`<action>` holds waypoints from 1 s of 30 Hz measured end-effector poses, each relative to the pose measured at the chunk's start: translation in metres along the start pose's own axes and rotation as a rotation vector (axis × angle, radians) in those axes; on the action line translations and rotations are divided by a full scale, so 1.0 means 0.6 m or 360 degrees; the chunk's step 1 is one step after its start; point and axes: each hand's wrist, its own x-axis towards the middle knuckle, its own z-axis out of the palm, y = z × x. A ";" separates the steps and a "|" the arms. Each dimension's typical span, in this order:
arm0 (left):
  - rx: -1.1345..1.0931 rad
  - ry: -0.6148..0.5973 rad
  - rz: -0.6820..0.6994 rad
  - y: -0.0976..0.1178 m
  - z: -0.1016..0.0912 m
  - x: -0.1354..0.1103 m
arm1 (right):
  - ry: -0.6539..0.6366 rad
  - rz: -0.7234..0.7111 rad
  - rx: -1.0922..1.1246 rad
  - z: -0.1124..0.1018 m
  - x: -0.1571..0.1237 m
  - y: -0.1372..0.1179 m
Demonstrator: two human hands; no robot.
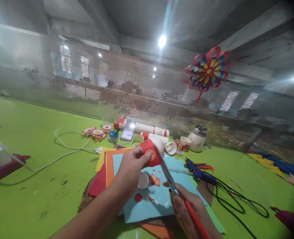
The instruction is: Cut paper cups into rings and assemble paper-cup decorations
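My left hand [130, 170] is closed round a red paper cup [150, 153] with a white inside, holding it tilted above the sheets of coloured paper [156, 199]. My right hand [186, 207] grips red-handled scissors [171, 181], whose blades reach up to the cup's rim. Small red scraps [154, 180] and a white disc [143, 181] lie on the light blue sheet under the cup.
The green table [37, 172] carries a blue glue gun [201, 174] with a black cable, a white cable [69, 146], rows of paper cups [151, 128], a small white pot [197, 138] and a purple object [0, 166]. A paper pinwheel [208, 69] hangs on the perforated screen.
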 end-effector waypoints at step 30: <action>-0.0029 -0.0005 0.0077 0.004 -0.001 0.004 | -0.0049 0.0045 0.0019 0.000 -0.001 -0.017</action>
